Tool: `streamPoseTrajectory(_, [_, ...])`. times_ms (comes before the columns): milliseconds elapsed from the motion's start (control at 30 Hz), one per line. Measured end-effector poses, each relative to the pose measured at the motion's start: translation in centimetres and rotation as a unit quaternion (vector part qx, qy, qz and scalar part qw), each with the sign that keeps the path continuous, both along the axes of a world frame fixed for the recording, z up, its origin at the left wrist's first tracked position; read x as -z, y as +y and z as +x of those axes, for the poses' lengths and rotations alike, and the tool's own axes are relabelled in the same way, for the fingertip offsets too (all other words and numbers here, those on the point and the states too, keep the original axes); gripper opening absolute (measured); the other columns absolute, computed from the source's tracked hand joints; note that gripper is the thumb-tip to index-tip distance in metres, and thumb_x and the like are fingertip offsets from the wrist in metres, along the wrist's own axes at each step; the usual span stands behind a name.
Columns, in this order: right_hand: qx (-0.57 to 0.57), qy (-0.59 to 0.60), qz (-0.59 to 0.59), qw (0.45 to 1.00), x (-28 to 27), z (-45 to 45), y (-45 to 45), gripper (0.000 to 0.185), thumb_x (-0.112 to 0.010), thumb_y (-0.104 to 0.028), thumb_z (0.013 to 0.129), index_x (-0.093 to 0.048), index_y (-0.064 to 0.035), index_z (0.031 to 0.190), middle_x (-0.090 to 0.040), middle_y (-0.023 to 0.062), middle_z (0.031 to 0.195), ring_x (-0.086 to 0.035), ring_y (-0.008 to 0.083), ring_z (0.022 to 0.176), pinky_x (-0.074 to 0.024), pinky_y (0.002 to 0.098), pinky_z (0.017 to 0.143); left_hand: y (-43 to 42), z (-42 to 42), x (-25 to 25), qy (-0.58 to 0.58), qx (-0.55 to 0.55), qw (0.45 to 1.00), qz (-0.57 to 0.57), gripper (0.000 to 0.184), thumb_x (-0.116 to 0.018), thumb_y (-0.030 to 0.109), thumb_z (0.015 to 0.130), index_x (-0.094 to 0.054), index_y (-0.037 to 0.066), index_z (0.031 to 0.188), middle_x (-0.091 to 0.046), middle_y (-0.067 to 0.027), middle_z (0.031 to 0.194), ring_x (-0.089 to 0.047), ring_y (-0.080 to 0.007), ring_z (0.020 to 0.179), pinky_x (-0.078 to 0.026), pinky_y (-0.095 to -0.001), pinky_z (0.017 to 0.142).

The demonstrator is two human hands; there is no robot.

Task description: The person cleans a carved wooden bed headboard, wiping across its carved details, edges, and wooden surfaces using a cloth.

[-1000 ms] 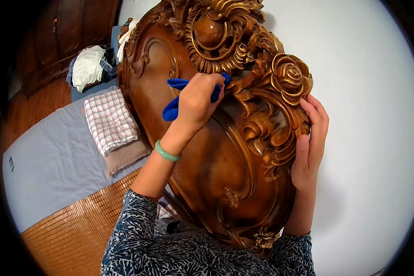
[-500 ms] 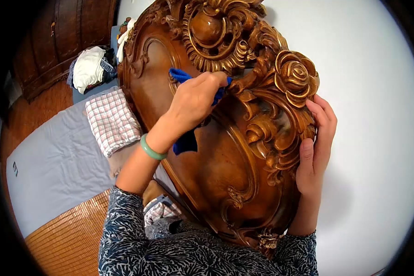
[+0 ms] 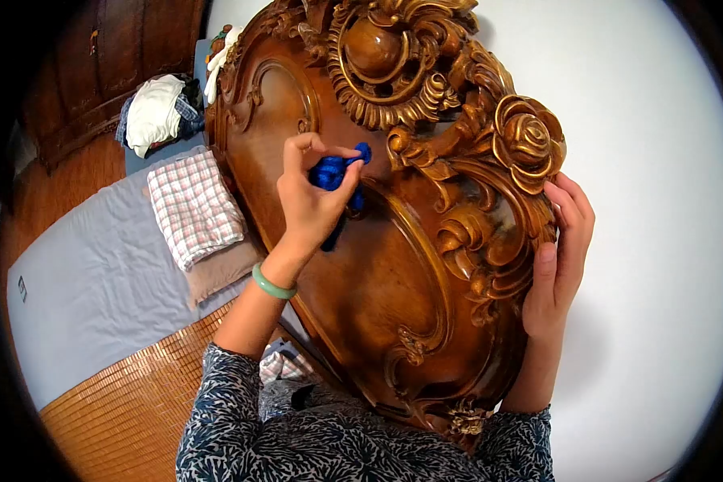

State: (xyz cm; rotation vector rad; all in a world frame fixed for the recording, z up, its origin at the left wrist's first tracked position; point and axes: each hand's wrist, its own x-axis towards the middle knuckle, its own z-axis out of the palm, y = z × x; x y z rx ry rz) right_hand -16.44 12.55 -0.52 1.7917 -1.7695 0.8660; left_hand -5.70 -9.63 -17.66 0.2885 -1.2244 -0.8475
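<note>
**Insp. note: blue cloth (image 3: 328,173) pinched in L hand (image 3: 307,207), R hand (image 3: 566,277) on carved edge of headboard (image 3: 386,281)**

Head view (sole cam). L hand: thumb and index tips meet on a bunched bit of cloth; rest of the wad sits behind the fingers, w/ a dark tail hanging below. Cloth is in front of the smooth panel, btwn its bed-side edge and the carved edge. Firm contact w/ the wood: can't tell. Green bangle (image 3: 273,283) on same wrist.

R hand: loosely curved, no loose item held; fingers at the rim just below the gilt rose (image 3: 532,143), thumb on the near side. White wall (image 3: 651,241) lies beyond that edge.

Adj. to headboard's bed-side edge: bed (image 3: 96,273) w/ folded plaid fabric (image 3: 197,205) on a brown pillow (image 3: 221,277); woven mat (image 3: 136,386) toward the near end.

Risks (my judgement): 1) tip pinch is slight, so cloth could slip if its tail snags on scrollwork. 2) Bangle could knock or scratch the panel if wrist drops close. 3) R fingers could scrape on sharp carving, or lose the rim, if body wt. shifts onto them. 4) Raised gilt detail could chip if cloth catches and is tugged.
</note>
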Motion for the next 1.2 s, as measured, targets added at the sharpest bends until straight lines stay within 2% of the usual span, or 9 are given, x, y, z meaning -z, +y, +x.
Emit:
streamPoseTrajectory(100, [0.000, -0.009, 0.000, 1.000, 0.2, 0.0, 0.1, 0.058, -0.043, -0.048, 0.105, -0.054, -0.0026, 0.139, -0.043, 0.0222, 0.147, -0.041, 0.0354, 0.138, -0.0303, 0.0466, 0.115, 0.5, -0.6, -0.8, 0.010, 0.068, 0.994, 0.081, 0.048, -0.076, -0.007, 0.084, -0.040, 0.006, 0.112, -0.073, -0.0144, 0.097, -0.071, -0.0177, 0.090, -0.056, -0.0294, 0.083])
streamPoseTrajectory(167, [0.003, -0.011, -0.002, 1.000, 0.2, 0.1, 0.1, 0.058, -0.043, -0.049, 0.105, -0.054, -0.0026, 0.139, -0.043, 0.0221, 0.147, -0.041, 0.0354, 0.138, -0.0301, 0.0466, 0.116, 0.3, -1.4, -1.7, 0.011, 0.005, 1.000, 0.000, 0.048, -0.077, -0.007, 0.083, -0.041, 0.006, 0.112, -0.074, -0.0140, 0.095, -0.072, -0.0175, 0.091, -0.056, -0.0288, 0.083])
streamPoseTrajectory(300, [0.005, -0.012, 0.001, 1.000, 0.1, 0.2, 0.1, 0.059, -0.043, -0.049, 0.105, -0.054, -0.0027, 0.139, -0.043, 0.0221, 0.148, -0.041, 0.0355, 0.139, -0.0298, 0.0469, 0.116, 0.3, -1.9, -2.7, -0.017, -0.043, 0.998, -0.050, 0.045, -0.077, -0.006, 0.083, -0.044, 0.006, 0.110, -0.075, -0.0115, 0.093, -0.073, -0.0170, 0.092, -0.055, -0.0290, 0.085])
streamPoseTrajectory(533, [0.004, -0.007, -0.001, 1.000, 0.1, 0.1, 0.1, 0.058, -0.044, -0.049, 0.104, -0.054, -0.0028, 0.139, -0.043, 0.0219, 0.147, -0.041, 0.0357, 0.138, -0.0300, 0.0470, 0.116, -1.5, -2.7, -2.0, -0.059, -0.183, 0.959, -0.210, 0.051, -0.079, -0.007, 0.080, -0.047, 0.004, 0.118, -0.075, -0.0102, 0.094, -0.075, -0.0208, 0.084, -0.058, -0.0303, 0.074])
streamPoseTrajectory(667, [0.004, -0.016, -0.001, 1.000, 0.0, 0.1, 0.1, 0.058, -0.045, -0.049, 0.104, -0.054, -0.0029, 0.138, -0.043, 0.0219, 0.147, -0.041, 0.0359, 0.138, -0.0300, 0.0472, 0.116, -1.8, -2.7, -2.3, -0.067, -0.217, 0.940, -0.253, 0.054, -0.081, -0.004, 0.078, -0.046, 0.003, 0.119, -0.075, -0.0103, 0.093, -0.076, -0.0223, 0.084, -0.058, -0.0308, 0.073])
streamPoseTrajectory(833, [0.013, 0.004, 0.006, 1.000, -0.1, 0.4, 0.1, 0.056, -0.048, -0.047, 0.103, -0.053, -0.0033, 0.139, -0.042, 0.0223, 0.148, -0.040, 0.0358, 0.139, -0.0298, 0.0469, 0.116, -0.5, -2.4, -2.4, -0.087, -0.167, 0.974, -0.124, 0.057, -0.083, 0.001, 0.076, -0.045, 0.002, 0.120, -0.074, -0.0078, 0.089, -0.074, -0.0210, 0.082, -0.057, -0.0292, 0.076])
streamPoseTrajectory(867, [0.015, 0.003, 0.005, 1.000, -0.2, 0.4, 0.0, 0.056, -0.048, -0.047, 0.103, -0.053, -0.0033, 0.139, -0.042, 0.0223, 0.148, -0.040, 0.0358, 0.139, -0.0298, 0.0469, 0.116, -0.4, -2.5, -2.4, -0.059, -0.130, 0.984, -0.108, 0.062, -0.079, 0.000, 0.073, -0.045, 0.005, 0.124, -0.071, -0.0104, 0.090, -0.071, -0.0263, 0.079, -0.056, -0.0331, 0.069])
streamPoseTrajectory(1100, [0.005, -0.020, 0.004, 1.000, -0.1, 0.3, -0.2, 0.052, -0.053, -0.039, 0.101, -0.053, -0.0030, 0.138, -0.042, 0.0205, 0.147, -0.040, 0.0344, 0.139, -0.0298, 0.0457, 0.116, 0.7, -1.9, -3.3, -0.052, -0.095, 0.991, -0.072, 0.060, -0.077, -0.002, 0.073, -0.044, 0.003, 0.123, -0.069, -0.0104, 0.085, -0.070, -0.0269, 0.075, -0.055, -0.0337, 0.067])
streamPoseTrajectory(1200, [0.003, -0.027, 0.002, 1.000, 0.0, 0.3, -0.2, 0.050, -0.054, -0.037, 0.101, -0.053, -0.0030, 0.138, -0.042, 0.0195, 0.147, -0.039, 0.0334, 0.139, -0.0300, 0.0453, 0.116, 2.0, -1.2, -4.4, -0.098, -0.067, 0.993, 0.002, 0.057, -0.075, -0.001, 0.075, -0.043, 0.003, 0.122, -0.068, -0.0134, 0.084, -0.069, -0.0298, 0.071, -0.055, -0.0366, 0.065])
